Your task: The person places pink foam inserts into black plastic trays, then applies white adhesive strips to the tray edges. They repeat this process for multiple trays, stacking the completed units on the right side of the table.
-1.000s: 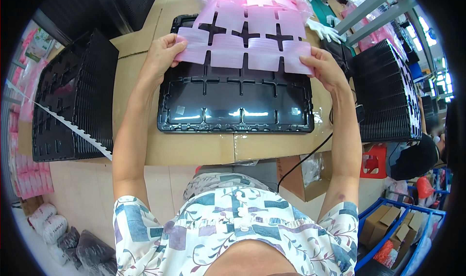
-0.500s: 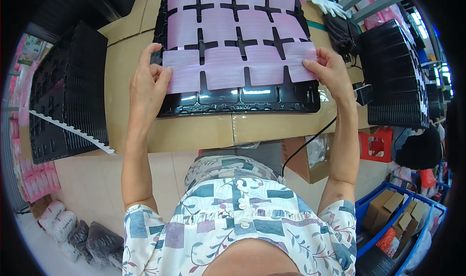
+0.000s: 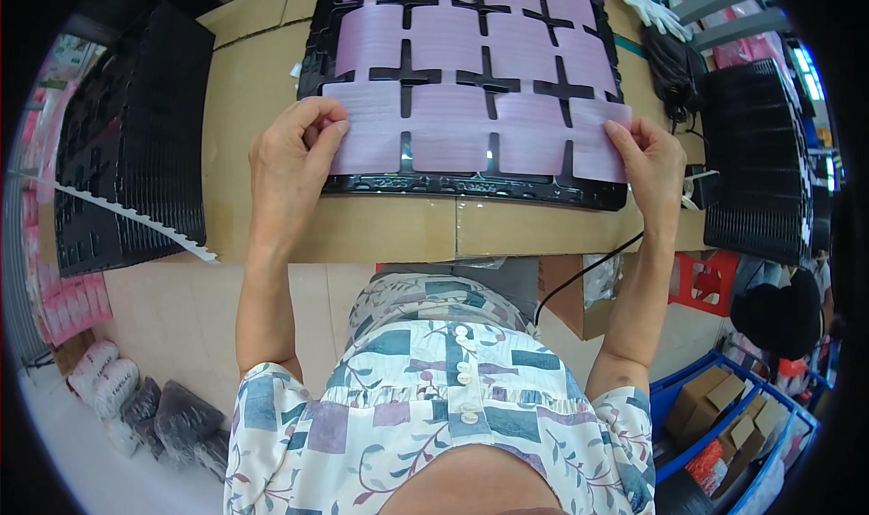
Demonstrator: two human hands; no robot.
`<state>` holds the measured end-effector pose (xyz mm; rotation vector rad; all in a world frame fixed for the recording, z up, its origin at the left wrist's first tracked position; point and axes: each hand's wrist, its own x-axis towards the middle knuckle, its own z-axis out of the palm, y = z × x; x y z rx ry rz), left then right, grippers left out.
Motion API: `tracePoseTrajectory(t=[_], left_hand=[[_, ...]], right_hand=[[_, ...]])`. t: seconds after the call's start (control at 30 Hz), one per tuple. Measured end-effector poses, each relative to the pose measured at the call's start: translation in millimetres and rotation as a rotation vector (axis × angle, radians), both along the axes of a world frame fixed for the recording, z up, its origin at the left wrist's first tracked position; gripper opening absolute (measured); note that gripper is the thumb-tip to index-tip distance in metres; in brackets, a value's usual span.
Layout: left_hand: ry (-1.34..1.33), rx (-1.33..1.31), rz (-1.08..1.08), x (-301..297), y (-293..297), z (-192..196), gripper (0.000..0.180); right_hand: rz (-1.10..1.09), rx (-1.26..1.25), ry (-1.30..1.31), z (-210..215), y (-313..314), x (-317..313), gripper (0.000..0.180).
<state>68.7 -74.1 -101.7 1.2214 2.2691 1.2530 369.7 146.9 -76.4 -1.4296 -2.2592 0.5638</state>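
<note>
A pink foam sheet (image 3: pixel 450 140) with cross-shaped cutouts lies over a black plastic tray (image 3: pixel 471 187), whose dark surface shows through the slots and along the near rim. My left hand (image 3: pixel 295 146) pinches the sheet's near left corner between thumb and fingers. At the near right corner, my right hand (image 3: pixel 650 157) pinches the sheet's edge the same way. The sheet's near flaps reach close to the tray's front rim. The far end of sheet and tray runs past the top of the picture.
Tall stacks of black trays stand at the left (image 3: pixel 136 144) and right (image 3: pixel 760 153) of the cardboard-covered table (image 3: pixel 380 234). A black cable (image 3: pixel 588 275) hangs over the front edge. White gloves (image 3: pixel 650 10) and a black pouch (image 3: pixel 672 67) lie at the far right.
Both hands have drawn the sheet's near edge toward the tray's front rim, covering more of the near row. The view has shifted, with tray and hands appearing further right.
</note>
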Motion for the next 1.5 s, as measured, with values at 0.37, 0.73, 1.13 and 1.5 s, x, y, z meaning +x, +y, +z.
tracePoseTrajectory(t=[0.37, 0.73, 1.13, 1.5], left_hand=[[0.241, 0.009, -0.015, 6.1, 1.1, 5.7, 0.009], [0.296, 0.025, 0.012, 1.7, 8.5, 0.6, 0.010], [0.346, -0.013, 0.062, 5.0, 11.1, 1.0, 0.009], [0.325, -0.073, 0.099, 11.0, 14.8, 4.5, 0.007]], right_hand=[[-0.017, 0.019, 0.039, -4.6, -12.9, 1.5, 0.020], [-0.082, 0.128, -0.041, -9.9, -22.4, -7.2, 0.023], [-0.057, 0.256, -0.018, -21.7, -29.1, -5.6, 0.027], [-0.039, 0.287, 0.003, -25.5, -30.3, -3.0, 0.023]])
